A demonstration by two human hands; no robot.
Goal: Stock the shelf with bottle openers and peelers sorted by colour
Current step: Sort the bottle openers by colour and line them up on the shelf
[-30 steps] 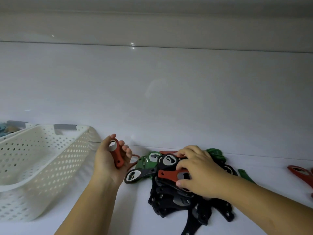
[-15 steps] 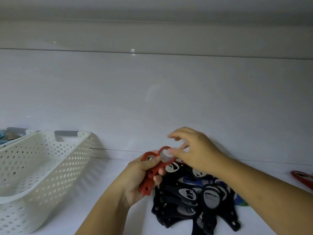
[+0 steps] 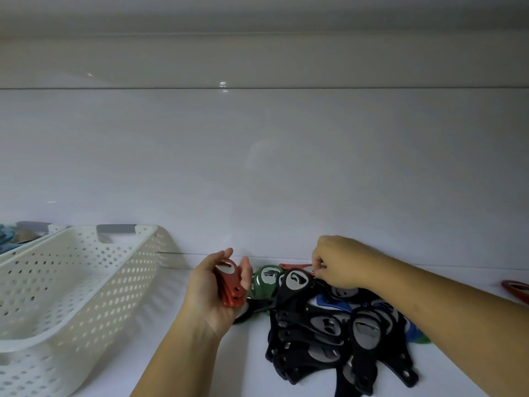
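My left hand (image 3: 210,293) holds a small stack of red bottle openers (image 3: 230,285) in its palm, fingers curled round them. To its right a pile of bottle openers lies on the white shelf (image 3: 200,368), mostly black ones (image 3: 323,339), with a green one (image 3: 264,282) and a blue one (image 3: 329,303) among them. My right hand (image 3: 340,262) reaches to the far side of the pile and pinches a red opener (image 3: 294,266) lying against the back wall.
An empty white perforated basket (image 3: 57,296) stands at the left. Behind it a second basket (image 3: 31,229) holds blue items. Another red opener (image 3: 515,290) lies at the right edge. The glossy back wall (image 3: 257,167) rises just behind the pile.
My right hand left the red opener in my left hand and moved to the back of the pile, onto another red opener. My left hand turned palm up with its red stack.
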